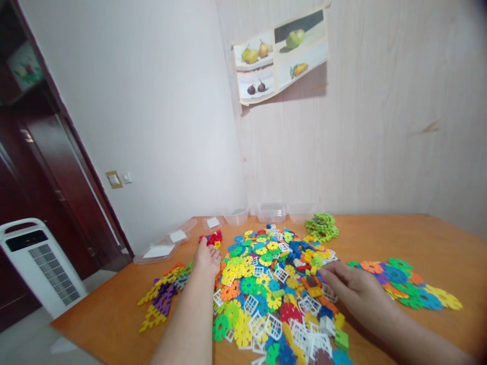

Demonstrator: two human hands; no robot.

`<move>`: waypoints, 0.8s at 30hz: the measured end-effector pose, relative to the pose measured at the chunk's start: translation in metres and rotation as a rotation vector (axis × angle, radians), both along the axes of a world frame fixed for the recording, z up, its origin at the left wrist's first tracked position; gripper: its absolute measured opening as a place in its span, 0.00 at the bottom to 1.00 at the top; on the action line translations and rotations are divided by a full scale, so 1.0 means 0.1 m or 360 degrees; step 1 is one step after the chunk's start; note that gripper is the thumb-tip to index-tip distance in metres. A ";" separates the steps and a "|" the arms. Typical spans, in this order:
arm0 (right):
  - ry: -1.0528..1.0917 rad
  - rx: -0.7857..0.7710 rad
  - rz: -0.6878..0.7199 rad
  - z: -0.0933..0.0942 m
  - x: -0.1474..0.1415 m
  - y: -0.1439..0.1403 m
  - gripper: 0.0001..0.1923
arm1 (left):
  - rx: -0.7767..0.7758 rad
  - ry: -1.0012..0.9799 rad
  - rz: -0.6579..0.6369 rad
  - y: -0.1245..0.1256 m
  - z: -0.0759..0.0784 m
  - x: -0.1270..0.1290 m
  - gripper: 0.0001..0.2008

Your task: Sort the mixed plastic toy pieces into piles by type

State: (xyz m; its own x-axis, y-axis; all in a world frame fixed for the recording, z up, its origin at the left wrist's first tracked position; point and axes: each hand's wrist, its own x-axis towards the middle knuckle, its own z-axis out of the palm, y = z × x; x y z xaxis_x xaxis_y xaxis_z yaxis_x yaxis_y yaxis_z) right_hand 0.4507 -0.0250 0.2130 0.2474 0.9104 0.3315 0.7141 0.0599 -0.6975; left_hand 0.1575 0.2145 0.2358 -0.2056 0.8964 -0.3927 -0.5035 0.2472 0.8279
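Red plastic pieces (211, 238) sit in a small cluster toward the far left edge of the table (437, 243), and the left hand (206, 258) reaches out flat to them, fingertips just touching; from here I cannot tell whether the fingers have closed on any piece. The right hand (357, 291) lies palm down at the right side of the big mixed heap (274, 284), fingers loosely spread and resting on the pieces, gripping nothing that I can see.

That heap of coloured discs and white lattice squares fills the middle of the table and runs right up to the near edge. To its left lies a row of yellow and purple triangles (162, 299), close to the left edge. A stack of green rings (322, 226) sits at the far side, and a spread of flat flower discs (403, 289) stretches toward the right edge. Clear tubs (271, 212) and lids (167, 243) line the far left corner.

The risk, as I judge it, lies in the forearms: both rest across or beside loose pieces near the near edge, and a sweep of either arm could push some off onto the floor. The triangles at the left edge look equally easy to nudge over.
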 end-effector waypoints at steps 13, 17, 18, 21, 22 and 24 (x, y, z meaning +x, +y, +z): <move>-0.0014 -0.0086 -0.0017 -0.01 0.03 0.02 0.22 | 0.0054 0.0032 0.0001 0.03 0.01 -0.01 0.18; -0.0011 -0.0083 -0.0012 0.00 0.03 0.01 0.20 | 0.0036 0.0141 0.0081 0.04 -0.02 0.02 0.12; -0.0013 -0.0085 -0.0012 0.00 0.03 0.01 0.19 | 0.0029 0.0170 0.0098 0.05 -0.02 0.02 0.11; -0.0019 -0.0070 -0.0012 0.02 0.03 0.01 0.19 | 0.0017 0.0241 0.0113 0.06 -0.04 0.02 0.12; -0.0021 -0.0063 -0.0016 0.02 0.03 0.01 0.18 | 0.0022 0.0258 0.0110 0.06 -0.04 0.03 0.12; -0.0036 -0.0056 -0.0037 0.02 0.04 0.01 0.18 | 0.0044 0.0287 0.0104 0.06 -0.03 0.04 0.12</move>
